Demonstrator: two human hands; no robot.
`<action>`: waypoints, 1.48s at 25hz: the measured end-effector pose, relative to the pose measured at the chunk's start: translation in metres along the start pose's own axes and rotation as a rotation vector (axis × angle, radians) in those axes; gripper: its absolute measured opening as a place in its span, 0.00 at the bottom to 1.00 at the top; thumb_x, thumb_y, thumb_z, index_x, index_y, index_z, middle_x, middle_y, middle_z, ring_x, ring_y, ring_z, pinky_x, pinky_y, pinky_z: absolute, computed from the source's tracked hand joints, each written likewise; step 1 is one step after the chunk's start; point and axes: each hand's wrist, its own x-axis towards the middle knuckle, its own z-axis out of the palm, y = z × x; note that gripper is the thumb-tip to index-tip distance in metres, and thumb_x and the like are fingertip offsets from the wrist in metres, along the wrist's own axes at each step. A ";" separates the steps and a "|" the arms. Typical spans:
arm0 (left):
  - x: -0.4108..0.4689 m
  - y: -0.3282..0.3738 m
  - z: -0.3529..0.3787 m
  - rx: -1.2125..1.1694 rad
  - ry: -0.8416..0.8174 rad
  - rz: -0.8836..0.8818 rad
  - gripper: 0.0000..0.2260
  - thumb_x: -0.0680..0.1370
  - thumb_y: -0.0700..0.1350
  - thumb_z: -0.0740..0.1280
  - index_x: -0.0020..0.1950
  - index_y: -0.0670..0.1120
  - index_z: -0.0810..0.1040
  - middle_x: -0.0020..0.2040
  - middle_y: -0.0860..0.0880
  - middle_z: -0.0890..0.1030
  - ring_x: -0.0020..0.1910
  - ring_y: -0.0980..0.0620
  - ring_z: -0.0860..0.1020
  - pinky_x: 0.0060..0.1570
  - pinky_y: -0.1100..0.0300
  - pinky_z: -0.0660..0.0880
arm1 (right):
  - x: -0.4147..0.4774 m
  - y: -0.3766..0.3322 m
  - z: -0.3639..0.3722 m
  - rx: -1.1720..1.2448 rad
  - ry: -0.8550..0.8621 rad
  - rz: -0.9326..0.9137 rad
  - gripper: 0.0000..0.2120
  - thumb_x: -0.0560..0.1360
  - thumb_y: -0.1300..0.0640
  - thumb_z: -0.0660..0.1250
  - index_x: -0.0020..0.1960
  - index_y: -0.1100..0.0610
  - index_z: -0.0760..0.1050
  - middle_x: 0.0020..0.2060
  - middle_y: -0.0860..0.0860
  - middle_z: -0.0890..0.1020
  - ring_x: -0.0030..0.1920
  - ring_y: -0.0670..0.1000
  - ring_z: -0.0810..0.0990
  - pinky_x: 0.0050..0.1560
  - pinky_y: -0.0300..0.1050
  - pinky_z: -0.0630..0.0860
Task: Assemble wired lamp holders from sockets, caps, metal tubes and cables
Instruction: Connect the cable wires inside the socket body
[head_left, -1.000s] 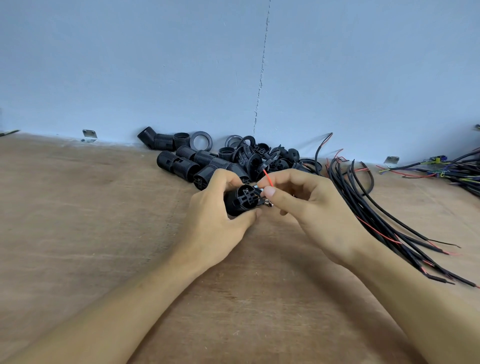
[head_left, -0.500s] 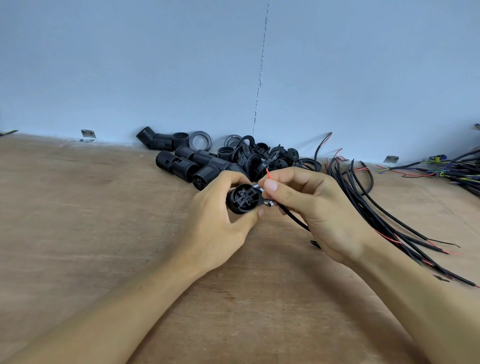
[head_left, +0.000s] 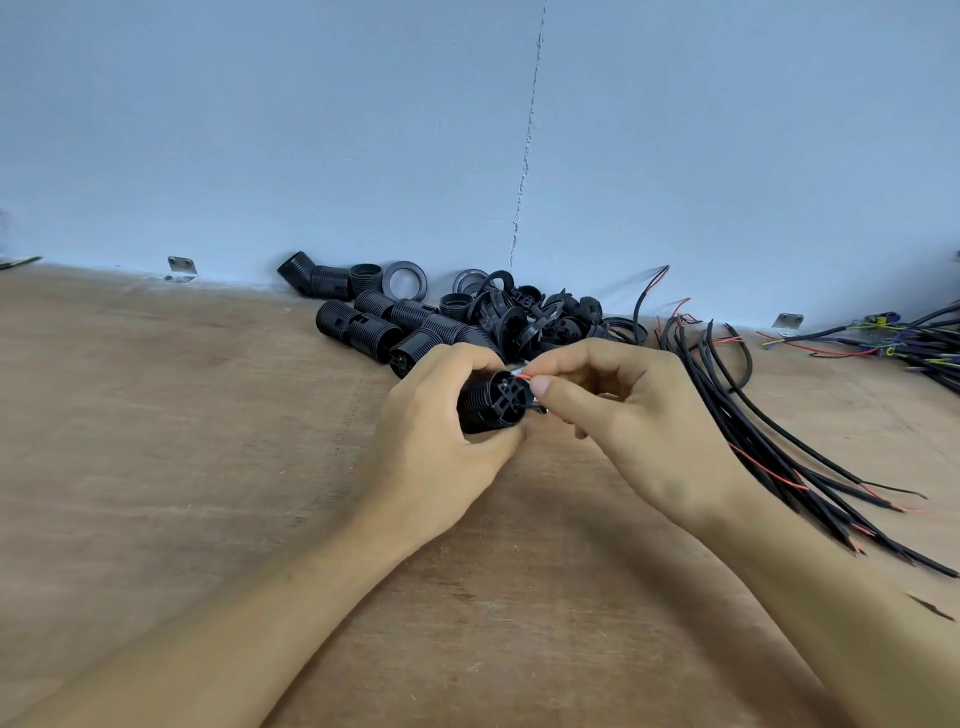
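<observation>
left hand (head_left: 436, 441) was wrapped tight round the socket (head_left: 493, 402), its long axis aimed at the right hand (head_left: 639, 415). The right fingers (head_left: 566, 400) pinched the red wire (head_left: 524, 375) at the socket's terminal face, just off their tips.

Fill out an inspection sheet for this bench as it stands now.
Surface: wooden benchtop, bare scuffed wood.
Job's things: black socket in hand; pile of sockets and rings against the wall; no metal tubes made out.
Clutter: metal bracket at the wall's foot on the left, second bracket on the right.
Hands: left hand grips the black socket; right hand pinches a red wire at the socket's end.
Cables: black cable bundle fanned out on the right, red cores showing; coloured wire tangle at the far right.
Surroundings: pale blue wall with a vertical crack.
</observation>
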 end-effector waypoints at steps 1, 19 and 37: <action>0.000 0.000 0.000 0.005 0.005 0.007 0.16 0.70 0.46 0.81 0.52 0.54 0.79 0.46 0.58 0.79 0.48 0.59 0.78 0.45 0.72 0.71 | -0.002 -0.001 0.002 -0.073 0.011 -0.027 0.06 0.76 0.61 0.72 0.46 0.51 0.85 0.32 0.42 0.82 0.34 0.40 0.75 0.39 0.34 0.71; 0.001 -0.004 0.001 0.077 0.004 0.020 0.19 0.69 0.45 0.82 0.57 0.55 0.84 0.48 0.59 0.78 0.48 0.61 0.78 0.47 0.74 0.69 | -0.005 0.004 0.012 -0.394 0.163 -0.168 0.08 0.74 0.62 0.73 0.44 0.49 0.84 0.35 0.43 0.81 0.41 0.44 0.79 0.40 0.28 0.70; -0.001 0.000 0.000 0.191 -0.088 0.005 0.18 0.70 0.48 0.80 0.59 0.56 0.85 0.49 0.58 0.79 0.45 0.60 0.77 0.44 0.72 0.70 | -0.005 0.011 0.012 -0.603 0.106 -0.311 0.05 0.76 0.62 0.69 0.47 0.53 0.81 0.39 0.45 0.77 0.40 0.45 0.75 0.43 0.45 0.76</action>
